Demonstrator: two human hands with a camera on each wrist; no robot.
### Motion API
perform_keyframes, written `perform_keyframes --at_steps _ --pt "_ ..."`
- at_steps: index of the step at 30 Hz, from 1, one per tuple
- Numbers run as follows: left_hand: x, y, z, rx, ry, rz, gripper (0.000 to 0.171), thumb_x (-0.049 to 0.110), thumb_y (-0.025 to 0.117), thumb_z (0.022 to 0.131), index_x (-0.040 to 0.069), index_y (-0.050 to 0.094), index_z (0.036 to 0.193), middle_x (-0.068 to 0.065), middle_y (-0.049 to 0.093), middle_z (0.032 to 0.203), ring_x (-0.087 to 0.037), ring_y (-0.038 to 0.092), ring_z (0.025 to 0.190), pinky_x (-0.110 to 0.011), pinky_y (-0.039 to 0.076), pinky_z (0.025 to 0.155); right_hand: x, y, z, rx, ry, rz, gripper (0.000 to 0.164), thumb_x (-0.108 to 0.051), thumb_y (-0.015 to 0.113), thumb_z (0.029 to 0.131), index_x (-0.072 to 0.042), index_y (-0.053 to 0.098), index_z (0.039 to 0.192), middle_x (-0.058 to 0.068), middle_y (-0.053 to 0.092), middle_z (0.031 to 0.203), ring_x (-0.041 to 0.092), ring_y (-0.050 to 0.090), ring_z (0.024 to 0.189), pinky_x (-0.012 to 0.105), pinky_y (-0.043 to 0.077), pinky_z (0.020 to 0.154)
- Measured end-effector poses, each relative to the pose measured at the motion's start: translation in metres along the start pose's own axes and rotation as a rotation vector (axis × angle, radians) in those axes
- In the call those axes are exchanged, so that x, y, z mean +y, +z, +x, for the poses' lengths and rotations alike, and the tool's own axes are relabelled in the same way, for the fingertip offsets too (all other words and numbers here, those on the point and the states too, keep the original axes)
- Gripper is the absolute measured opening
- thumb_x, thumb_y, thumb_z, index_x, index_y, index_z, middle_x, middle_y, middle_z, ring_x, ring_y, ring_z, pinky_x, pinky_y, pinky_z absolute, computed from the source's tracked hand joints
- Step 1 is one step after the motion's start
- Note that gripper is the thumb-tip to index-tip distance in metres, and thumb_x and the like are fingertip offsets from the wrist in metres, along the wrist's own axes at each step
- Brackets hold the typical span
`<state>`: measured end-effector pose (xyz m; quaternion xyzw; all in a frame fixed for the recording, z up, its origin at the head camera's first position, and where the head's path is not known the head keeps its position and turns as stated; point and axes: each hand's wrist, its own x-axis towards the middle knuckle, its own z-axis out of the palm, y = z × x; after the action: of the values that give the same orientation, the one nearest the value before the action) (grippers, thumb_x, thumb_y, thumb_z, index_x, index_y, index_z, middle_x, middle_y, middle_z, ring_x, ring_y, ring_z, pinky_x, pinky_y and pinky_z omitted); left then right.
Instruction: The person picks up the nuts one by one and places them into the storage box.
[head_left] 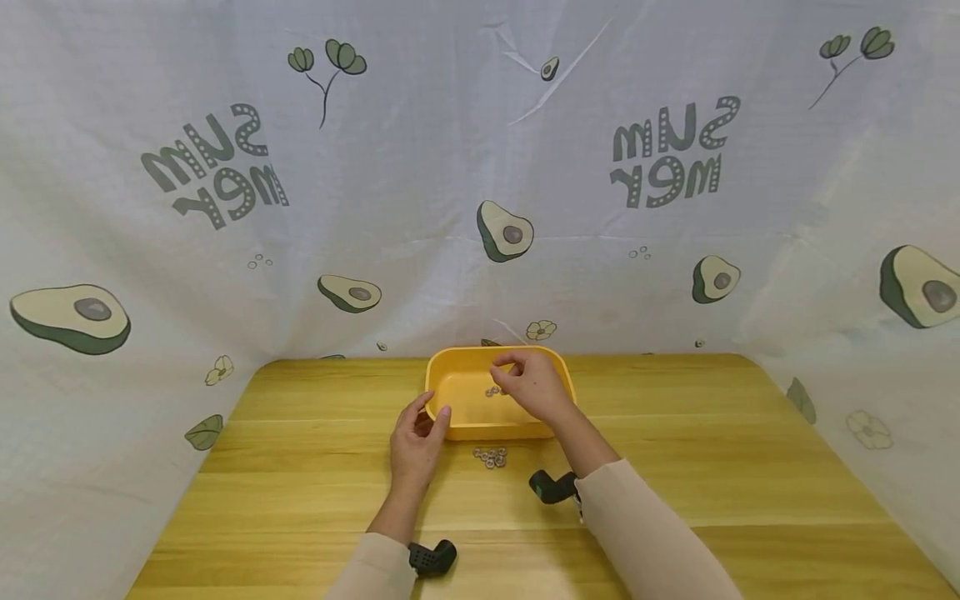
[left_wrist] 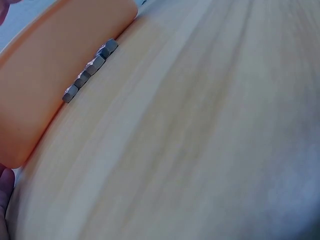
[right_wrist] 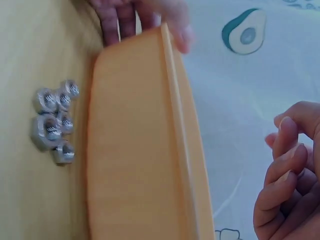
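Observation:
A shallow yellow plastic bin (head_left: 495,432) stands near the back of the table with a few metal nuts (head_left: 492,391) in it. At its front left corner my left hand (head_left: 415,450) holds the bin, thumb near the rim and fingers along the outer side. Over the bin's right half hangs my right hand (head_left: 534,387), fingers bent and thumb near the index fingertip; no nut shows in them, but the space between the tips is hidden. More hex nuts (right_wrist: 48,131) lie clustered on the table before the bin's front wall, also a row of nuts (left_wrist: 95,65) in the left wrist view.
The wood-grain table (head_left: 712,467) spreads to both sides of the bin. Behind it hangs a pale curtain (head_left: 420,208) printed with avocados and lettering. Each wrist carries a dark camera mount, such as the left one (head_left: 433,558).

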<state>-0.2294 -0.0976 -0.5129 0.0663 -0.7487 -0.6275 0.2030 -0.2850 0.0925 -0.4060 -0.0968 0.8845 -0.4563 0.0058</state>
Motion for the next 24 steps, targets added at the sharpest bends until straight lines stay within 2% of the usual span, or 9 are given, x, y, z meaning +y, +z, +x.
perform_keyframes --at_steps 3,6,11,18,24 --pt "0.0 0.0 -0.001 0.001 -0.002 0.002 0.041 0.029 0.076 0.094 0.016 0.068 0.132 -0.011 0.066 0.128 -0.027 0.066 0.11 -0.027 0.057 0.091 0.004 -0.002 -0.014 0.002 0.0 0.021 0.024 -0.023 0.07 0.096 -0.007 0.075 0.115 0.013 0.069 0.075 0.018 0.047 0.052 0.025 0.033 0.045" --pt "0.001 -0.001 0.0 -0.001 -0.009 -0.013 0.041 0.028 0.076 0.093 0.017 0.068 0.132 -0.011 0.066 0.128 -0.027 0.066 0.11 -0.019 0.055 0.088 0.009 -0.002 -0.028 0.006 0.014 0.026 0.023 -0.024 0.072 0.095 -0.009 0.075 0.112 0.014 0.067 0.073 0.017 0.049 0.055 0.026 0.035 0.047" --pt "0.001 -0.001 0.0 -0.006 -0.011 -0.018 0.042 0.028 0.076 0.094 0.015 0.067 0.133 -0.012 0.065 0.128 -0.027 0.066 0.11 -0.011 0.05 0.085 0.018 0.004 -0.051 0.027 0.044 0.049 0.018 -0.022 0.075 0.093 -0.01 0.076 0.107 0.005 0.061 0.068 0.017 0.047 0.057 0.026 0.038 0.051" --pt "-0.001 -0.001 0.0 -0.007 -0.014 -0.001 0.042 0.03 0.076 0.094 0.017 0.067 0.133 -0.011 0.065 0.129 -0.026 0.066 0.11 -0.018 0.054 0.088 0.03 0.02 -0.074 0.032 0.072 0.103 0.007 -0.015 0.076 0.092 -0.011 0.076 0.097 -0.001 0.057 0.066 0.013 0.046 0.057 0.021 0.035 0.05" --pt "-0.004 0.0 0.001 -0.006 -0.016 0.003 0.043 0.03 0.075 0.094 0.016 0.066 0.134 -0.01 0.065 0.13 -0.025 0.065 0.11 -0.023 0.055 0.09 0.043 0.032 -0.085 -0.009 0.111 0.112 0.007 -0.014 0.076 0.091 -0.011 0.075 0.097 -0.001 0.058 0.066 0.011 0.047 0.056 0.021 0.037 0.05"
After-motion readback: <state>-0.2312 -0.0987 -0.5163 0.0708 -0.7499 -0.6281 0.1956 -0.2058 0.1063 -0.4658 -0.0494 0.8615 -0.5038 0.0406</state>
